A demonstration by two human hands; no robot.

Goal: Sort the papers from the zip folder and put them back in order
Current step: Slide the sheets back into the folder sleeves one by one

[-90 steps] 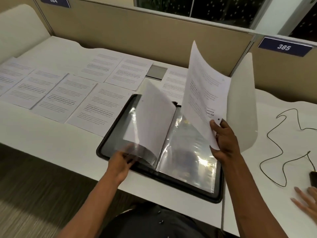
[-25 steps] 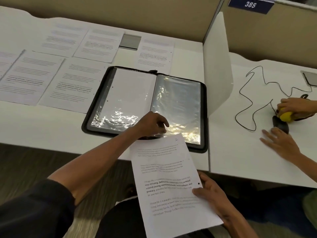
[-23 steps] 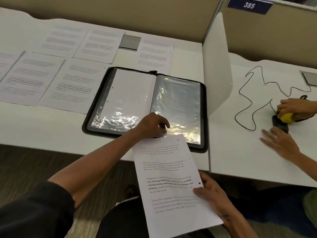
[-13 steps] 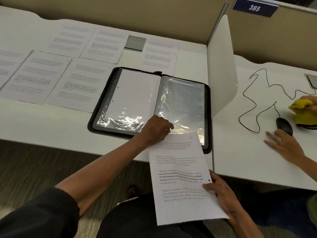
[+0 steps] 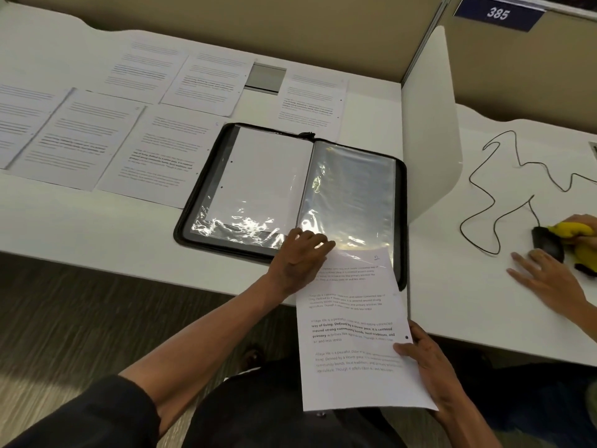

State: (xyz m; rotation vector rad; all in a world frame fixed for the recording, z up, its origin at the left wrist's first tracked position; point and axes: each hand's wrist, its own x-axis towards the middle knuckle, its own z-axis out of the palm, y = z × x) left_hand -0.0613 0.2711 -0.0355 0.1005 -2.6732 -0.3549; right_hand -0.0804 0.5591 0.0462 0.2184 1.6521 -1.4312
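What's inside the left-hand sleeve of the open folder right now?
The left sleeve holds a white sheet, blank side up with two punch holes. Whether anything lies beneath it is hidden.

You have one zip folder (image 5: 206, 218) lying open on the desk, showing two clear plastic sleeves: the left sleeve (image 5: 268, 176) and the right sleeve (image 5: 352, 195). Six printed papers lie loose on the desk: three in the far row (image 5: 145, 67) (image 5: 206, 80) (image 5: 313, 98) and three in the near row (image 5: 19, 121) (image 5: 74, 137) (image 5: 161, 153). A seventh paper (image 5: 352, 334) is in your hands. Four hands are in view: your left hand (image 5: 298, 257), your right hand (image 5: 429, 360), and two hands (image 5: 542, 273) (image 5: 586, 221) of another person. One computer mouse (image 5: 547, 245), one black cable (image 5: 491, 202), one yellow cloth (image 5: 575, 231), one white divider (image 5: 429, 124) and one numbered sign (image 5: 497, 12) complete the count.
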